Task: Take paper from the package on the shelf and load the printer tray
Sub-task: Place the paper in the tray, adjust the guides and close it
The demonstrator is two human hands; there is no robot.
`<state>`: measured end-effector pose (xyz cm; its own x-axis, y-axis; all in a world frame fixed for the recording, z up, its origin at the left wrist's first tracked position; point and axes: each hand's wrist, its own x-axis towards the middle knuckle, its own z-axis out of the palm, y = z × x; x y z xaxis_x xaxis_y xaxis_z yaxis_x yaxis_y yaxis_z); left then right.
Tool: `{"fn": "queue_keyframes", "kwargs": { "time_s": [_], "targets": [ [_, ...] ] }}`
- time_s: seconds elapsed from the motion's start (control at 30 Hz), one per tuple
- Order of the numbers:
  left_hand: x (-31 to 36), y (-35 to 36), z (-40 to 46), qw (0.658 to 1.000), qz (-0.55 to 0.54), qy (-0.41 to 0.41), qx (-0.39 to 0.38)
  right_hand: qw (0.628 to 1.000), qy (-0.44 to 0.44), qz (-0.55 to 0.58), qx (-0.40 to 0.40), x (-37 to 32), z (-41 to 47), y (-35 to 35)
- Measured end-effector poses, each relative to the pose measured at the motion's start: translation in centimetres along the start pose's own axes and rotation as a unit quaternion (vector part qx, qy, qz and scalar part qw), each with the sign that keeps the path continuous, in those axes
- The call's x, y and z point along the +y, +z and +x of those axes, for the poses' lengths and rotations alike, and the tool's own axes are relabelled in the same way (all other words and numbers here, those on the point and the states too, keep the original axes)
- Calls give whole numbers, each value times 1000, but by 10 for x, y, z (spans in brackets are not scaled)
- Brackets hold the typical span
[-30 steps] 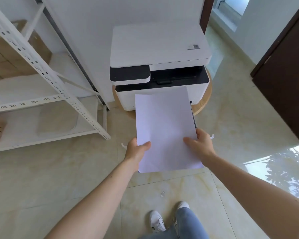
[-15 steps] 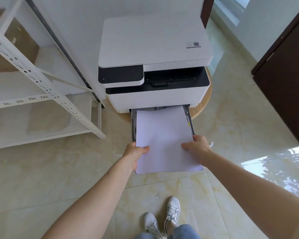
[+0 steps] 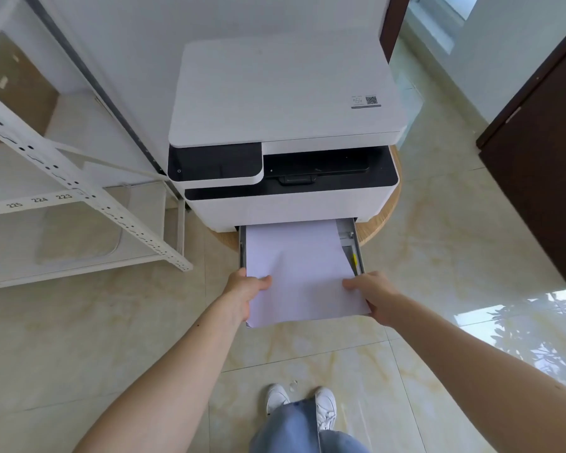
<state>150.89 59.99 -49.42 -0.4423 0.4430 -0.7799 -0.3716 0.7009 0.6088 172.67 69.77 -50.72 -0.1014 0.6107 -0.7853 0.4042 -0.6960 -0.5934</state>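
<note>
A white and black printer (image 3: 285, 125) stands on a round wooden stool. Its grey paper tray (image 3: 356, 246) is pulled out at the bottom front. A stack of white paper (image 3: 298, 266) lies partly inside the tray, its far edge under the printer body and its near end sticking out past the tray. My left hand (image 3: 247, 291) grips the stack's near left edge, thumb on top. My right hand (image 3: 371, 294) grips its near right edge. The paper package is not visible.
A white metal shelf rack (image 3: 79, 191) stands at the left with brown cardboard boxes (image 3: 20, 80) on an upper level. A dark brown door (image 3: 536, 165) is at the right. The floor is glossy beige tile; my white shoes (image 3: 301, 407) are below.
Both hands have pushed the paper forward and down, from above the tray into it, so its far end now sits under the printer. The view has moved closer to the printer.
</note>
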Motion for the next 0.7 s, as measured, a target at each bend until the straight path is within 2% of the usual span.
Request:
{"fn": "queue_keyframes", "kwargs": {
  "time_s": [0.27,0.43,0.6,0.7],
  "targets": [
    [7,-2,18,999,-11,-33,0,998,0,-27,49,-6,21,11],
    [5,-16,21,997,0,-68,38,997,-33,-42,53,-15,31,17],
    [3,-14,22,996,-2,-46,81,995,-56,-53,62,-22,34,17],
    [1,-9,25,994,-6,-34,100,997,-26,-51,53,-23,26,12]
  ]
}}
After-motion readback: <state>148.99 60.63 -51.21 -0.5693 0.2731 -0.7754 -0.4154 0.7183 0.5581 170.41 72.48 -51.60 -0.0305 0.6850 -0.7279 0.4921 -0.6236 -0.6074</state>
